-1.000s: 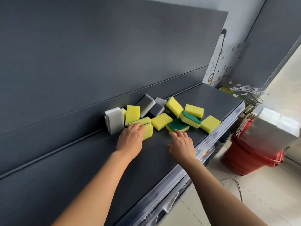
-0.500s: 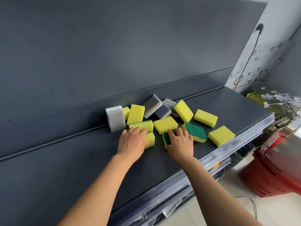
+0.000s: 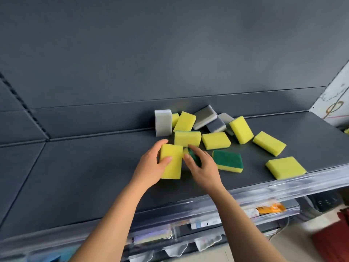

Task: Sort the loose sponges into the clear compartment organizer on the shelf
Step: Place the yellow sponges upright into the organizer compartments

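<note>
Several loose sponges lie on the dark grey shelf (image 3: 94, 176). My left hand (image 3: 151, 167) grips a yellow sponge (image 3: 172, 167), lifted and turned with its yellow face toward me. My right hand (image 3: 203, 167) holds a green-topped sponge (image 3: 194, 157) right beside it, mostly hidden by the fingers. A green-and-yellow sponge (image 3: 227, 160) lies just right of my right hand. More yellow sponges (image 3: 216, 140) and grey sponges (image 3: 204, 117) are piled toward the back wall. No clear organizer is in view.
A yellow sponge (image 3: 285, 168) sits at the shelf's front edge, which has a clear plastic strip (image 3: 283, 191). A lower shelf holds packaged goods (image 3: 268, 208). Something red (image 3: 332, 239) stands on the floor at the lower right. The shelf's left half is bare.
Both hands went from resting on sponges to holding one each; the left has lifted its yellow sponge off the shelf. The camera view shifted left and closer.
</note>
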Demonstrator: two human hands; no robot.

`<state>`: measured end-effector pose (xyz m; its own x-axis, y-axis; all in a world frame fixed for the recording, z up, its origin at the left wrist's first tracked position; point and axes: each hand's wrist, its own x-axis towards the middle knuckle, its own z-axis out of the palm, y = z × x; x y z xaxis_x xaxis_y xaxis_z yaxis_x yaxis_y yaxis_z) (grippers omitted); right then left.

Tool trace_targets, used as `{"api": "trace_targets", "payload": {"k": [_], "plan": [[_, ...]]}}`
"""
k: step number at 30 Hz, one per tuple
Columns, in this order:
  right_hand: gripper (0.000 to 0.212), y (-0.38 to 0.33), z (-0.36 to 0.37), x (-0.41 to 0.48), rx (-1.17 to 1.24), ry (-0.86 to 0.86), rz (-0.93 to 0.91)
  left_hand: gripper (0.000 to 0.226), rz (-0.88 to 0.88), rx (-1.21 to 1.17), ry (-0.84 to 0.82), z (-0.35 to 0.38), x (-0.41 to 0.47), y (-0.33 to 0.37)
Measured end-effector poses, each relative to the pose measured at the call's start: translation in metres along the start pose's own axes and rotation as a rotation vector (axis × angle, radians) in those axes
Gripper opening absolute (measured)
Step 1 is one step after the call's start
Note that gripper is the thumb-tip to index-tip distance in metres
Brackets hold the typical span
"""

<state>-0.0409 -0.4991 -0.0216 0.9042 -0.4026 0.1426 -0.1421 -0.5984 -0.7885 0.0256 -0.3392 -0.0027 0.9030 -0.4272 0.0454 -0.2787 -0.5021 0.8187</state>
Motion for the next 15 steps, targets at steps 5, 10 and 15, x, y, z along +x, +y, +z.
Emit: {"api": "trace_targets", "payload": {"k": [5, 10, 15], "plan": [[0.033, -0.031, 0.016, -0.012, 0.465, -0.149, 0.073, 0.031, -0.106, -0.247, 0.125, -0.022, -0.027, -0.009], [0.038, -0.065, 0.033, -0.021, 0.608, -0.316, 0.104, 0.029, -0.201, -0.405, 0.276, -0.05, -0.055, -0.025], [0.024, -0.094, 0.072, -0.033, 0.554, -0.297, -0.053, 0.026, -0.24, -0.563, 0.428, -0.085, -0.093, -0.039]]}}
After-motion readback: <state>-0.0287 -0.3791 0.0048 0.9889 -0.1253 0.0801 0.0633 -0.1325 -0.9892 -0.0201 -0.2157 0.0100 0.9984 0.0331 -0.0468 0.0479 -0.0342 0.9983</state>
